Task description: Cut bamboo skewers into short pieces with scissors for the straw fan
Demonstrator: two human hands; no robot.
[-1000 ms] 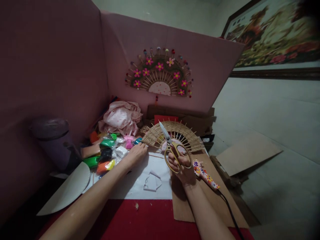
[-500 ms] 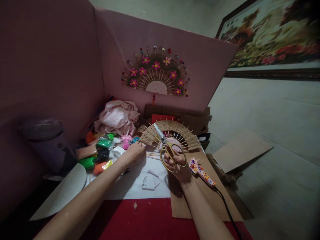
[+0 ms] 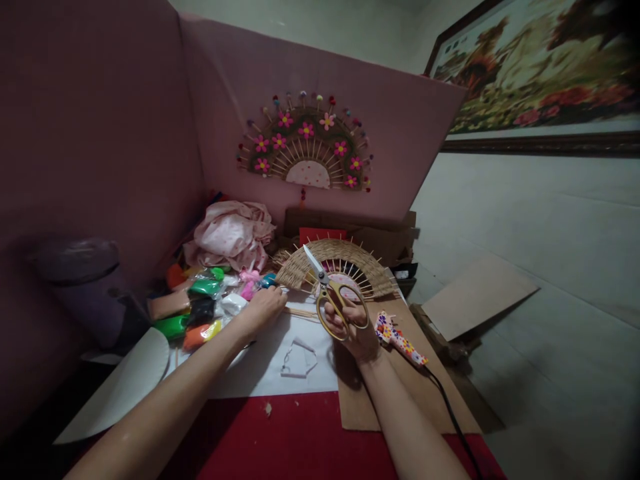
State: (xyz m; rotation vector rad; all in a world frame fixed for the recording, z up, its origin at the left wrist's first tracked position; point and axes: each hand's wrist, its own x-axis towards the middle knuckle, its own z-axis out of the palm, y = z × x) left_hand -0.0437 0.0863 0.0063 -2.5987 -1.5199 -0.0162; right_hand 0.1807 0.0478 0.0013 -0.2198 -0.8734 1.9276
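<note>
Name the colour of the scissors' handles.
The handles of the scissors are a dull gold, seen best in the head view.

A home-like craft corner, with bagged colored clay (image 3: 205, 287), a patterned glue gun (image 3: 400, 340) and a framed picture (image 3: 540, 73).

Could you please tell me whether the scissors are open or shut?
Shut: the blades of the scissors lie together as one point, above the right hand.

The person's left arm reaches forward, its hand (image 3: 269, 306) palm-down; the right hand (image 3: 353, 330) is raised, fingers curled.
</note>
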